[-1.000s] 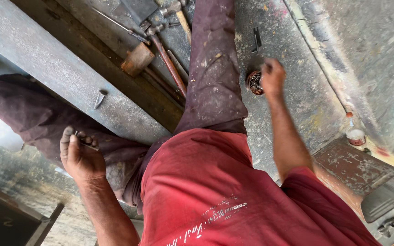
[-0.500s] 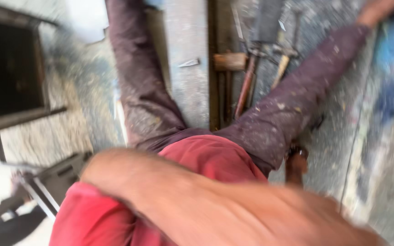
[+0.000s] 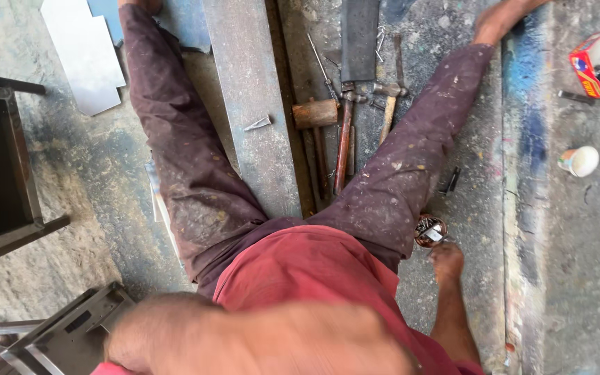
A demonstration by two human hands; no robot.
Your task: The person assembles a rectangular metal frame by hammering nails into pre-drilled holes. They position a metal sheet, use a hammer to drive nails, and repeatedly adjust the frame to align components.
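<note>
R hand (image 3: 447, 262) sat on concrete floor (image 3: 578, 278), fingers touching near rim of small round tin of fasteners (image 3: 430, 230), just beyond it by the R thigh. Grip hidden, can't tell. L hand (image 3: 258, 340) blurred, close to cam, state unclear, farther off.

The right hand (image 3: 446, 262) reaches down on the right, fingers curled. The left forearm (image 3: 258, 340) crosses the near edge, blurred, its hand unclear.
</note>
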